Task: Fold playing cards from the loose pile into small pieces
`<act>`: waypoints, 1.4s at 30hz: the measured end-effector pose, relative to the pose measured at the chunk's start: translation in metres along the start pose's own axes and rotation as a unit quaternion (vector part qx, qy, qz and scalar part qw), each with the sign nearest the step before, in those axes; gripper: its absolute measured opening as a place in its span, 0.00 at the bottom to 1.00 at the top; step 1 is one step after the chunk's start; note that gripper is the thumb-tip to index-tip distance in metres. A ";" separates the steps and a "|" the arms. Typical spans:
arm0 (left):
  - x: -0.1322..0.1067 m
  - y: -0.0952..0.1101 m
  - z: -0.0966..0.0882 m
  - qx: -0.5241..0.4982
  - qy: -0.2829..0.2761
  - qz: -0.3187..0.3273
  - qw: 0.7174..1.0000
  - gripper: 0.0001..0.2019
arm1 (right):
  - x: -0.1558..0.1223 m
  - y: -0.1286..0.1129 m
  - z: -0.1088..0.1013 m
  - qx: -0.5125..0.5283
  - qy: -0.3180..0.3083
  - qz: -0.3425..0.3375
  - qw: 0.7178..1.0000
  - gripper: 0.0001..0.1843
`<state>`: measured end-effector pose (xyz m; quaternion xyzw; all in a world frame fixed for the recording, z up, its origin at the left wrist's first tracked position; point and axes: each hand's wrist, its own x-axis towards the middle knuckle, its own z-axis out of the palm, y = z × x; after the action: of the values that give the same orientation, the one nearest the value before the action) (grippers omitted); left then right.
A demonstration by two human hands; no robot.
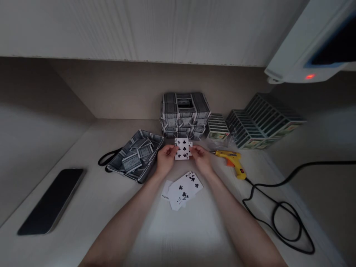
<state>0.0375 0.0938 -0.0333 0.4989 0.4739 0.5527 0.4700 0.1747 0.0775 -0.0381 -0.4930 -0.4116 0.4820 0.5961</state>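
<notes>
Between my hands, two overlapping playing cards are held up with their faces toward me. The six of clubs lies in front, pinched at its left edge by my left hand. Behind it a card marked 5 peeks out on the right, where the thumb and fingers of my right hand close on it. Below, on the table between my forearms, rests a loose spread of club cards, with a 3 and a 4 showing. Their lower layers are mostly covered.
Left of my hands sits an open box made of cards, with folded card pieces inside. Behind stands a card-built case. Card-box stacks, a yellow glue gun and its black cord occupy the right. A phone lies left.
</notes>
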 end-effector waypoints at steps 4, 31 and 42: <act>0.001 -0.003 -0.001 0.011 -0.003 0.009 1.000 0.09 | 0.002 0.005 -0.002 0.001 0.011 -0.003 1.000 0.12; -0.022 -0.003 0.001 0.323 -0.060 0.250 0.911 0.07 | -0.013 0.006 0.001 -0.471 0.128 -0.176 0.855 0.12; -0.014 -0.006 0.000 0.297 -0.013 0.204 0.933 0.07 | -0.010 0.006 0.001 -0.322 0.119 -0.203 0.917 0.14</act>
<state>0.0391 0.0803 -0.0408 0.7089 0.4982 0.4642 0.1838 0.1703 0.0685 -0.0441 -0.6179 -0.5615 0.1295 0.5349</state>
